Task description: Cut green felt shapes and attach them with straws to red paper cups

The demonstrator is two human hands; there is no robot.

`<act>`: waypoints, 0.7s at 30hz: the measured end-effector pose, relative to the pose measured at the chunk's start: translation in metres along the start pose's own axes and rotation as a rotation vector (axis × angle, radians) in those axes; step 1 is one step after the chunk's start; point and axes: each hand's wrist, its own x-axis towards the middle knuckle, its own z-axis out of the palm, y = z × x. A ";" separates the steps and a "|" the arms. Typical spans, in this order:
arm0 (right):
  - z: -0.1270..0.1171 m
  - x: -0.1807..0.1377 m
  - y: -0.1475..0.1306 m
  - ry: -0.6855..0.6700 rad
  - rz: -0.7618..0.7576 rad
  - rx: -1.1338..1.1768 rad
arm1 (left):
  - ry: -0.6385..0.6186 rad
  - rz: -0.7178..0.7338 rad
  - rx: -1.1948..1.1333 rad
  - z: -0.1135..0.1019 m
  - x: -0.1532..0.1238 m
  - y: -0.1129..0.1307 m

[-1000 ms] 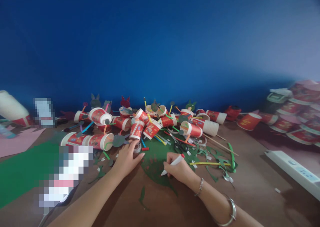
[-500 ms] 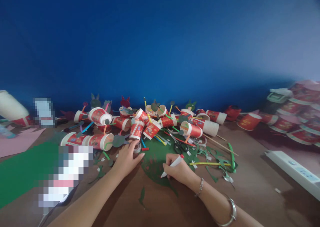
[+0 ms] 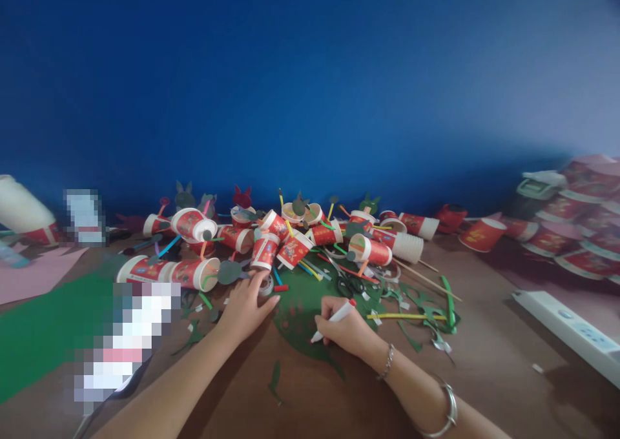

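My right hand (image 3: 341,326) is closed around a white marker (image 3: 334,321) with a red end. The marker's tip points down at a green paper sheet (image 3: 303,326) on the table, which has some faint reddish marks. My left hand (image 3: 246,302) lies with fingers spread at the sheet's left side, next to a roll of tape (image 3: 266,286). A short red marker cap (image 3: 281,288) rests just beyond its thumb. Black-handled scissors (image 3: 349,285) lie behind the right hand.
Red paper cups (image 3: 294,248) with coloured strips are heaped along the back. Green paper scraps (image 3: 411,294) and a yellow strip (image 3: 407,317) lie to the right, before a white power strip (image 3: 571,329). Green paper (image 3: 53,329) spreads at left. A blue wall (image 3: 310,90) stands behind.
The marker tip has shifted very slightly left in my right hand. My left hand stays in the same place.
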 end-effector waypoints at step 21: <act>0.000 0.001 0.002 0.002 0.008 0.032 | -0.012 -0.008 -0.012 -0.002 0.000 0.001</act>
